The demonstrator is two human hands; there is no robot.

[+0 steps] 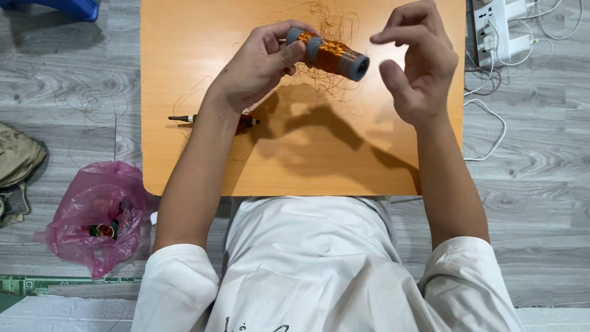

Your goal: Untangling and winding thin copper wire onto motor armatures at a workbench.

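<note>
My left hand (261, 64) grips a grey spool wound with copper wire (332, 54), holding it tilted above the orange table (184, 123). Thin loose copper wire (329, 24) trails in a tangle from the spool toward the table's far edge. My right hand (418, 61) hovers just right of the spool's open end, thumb and forefinger pinched close together; whether a strand lies between them is too fine to see. A small screwdriver-like tool (190, 118) lies on the table, partly hidden under my left forearm.
A pink plastic bag (98, 215) with small items sits on the grey wood floor at left. A white power strip (501, 27) with plugs and white cables lies right of the table. Folded cloth (15, 166) is at the far left edge.
</note>
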